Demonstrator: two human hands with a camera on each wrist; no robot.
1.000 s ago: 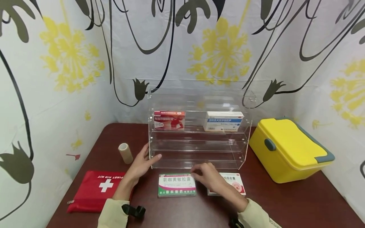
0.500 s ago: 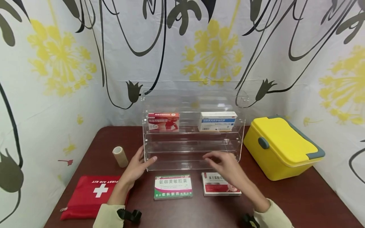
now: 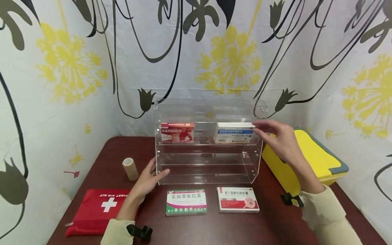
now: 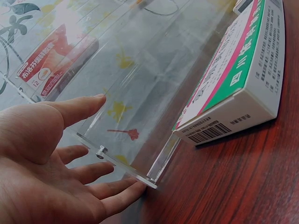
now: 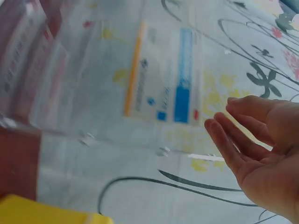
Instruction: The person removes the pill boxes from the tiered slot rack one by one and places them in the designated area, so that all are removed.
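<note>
1. Two hands flank a clear rack (image 3: 208, 156). The left hand (image 3: 148, 180) lies released on the desk (image 3: 214, 228), its straight fingers (image 4: 117, 198) touching the rack's lower left front corner and the thumb along the left side wall.
2. The right hand (image 3: 280, 136) is raised beside the rack's upper right edge, fingers straight and grasping nothing. Its fingertips (image 5: 219, 133) are just outside the right side wall, level with the top shelf; whether they touch the wall cannot be told.
3. A blue box (image 3: 234, 132) stands on the top shelf at the right end, just inside that wall. A red box (image 3: 177, 132) stands at the left end, with an open gap between them.
4. The two lower shelves show nothing on them.
5. On the desk just before the rack lie a green box (image 3: 186, 202) and a pink box (image 3: 237, 199), side by side and apart.
6. Left of the left hand stands a tape roll (image 3: 130, 168). A first-aid pouch (image 3: 98, 211) lies near the desk's left front edge.
7. A yellow case (image 3: 318, 160) sits behind the right forearm, close to the rack's right side.
</note>
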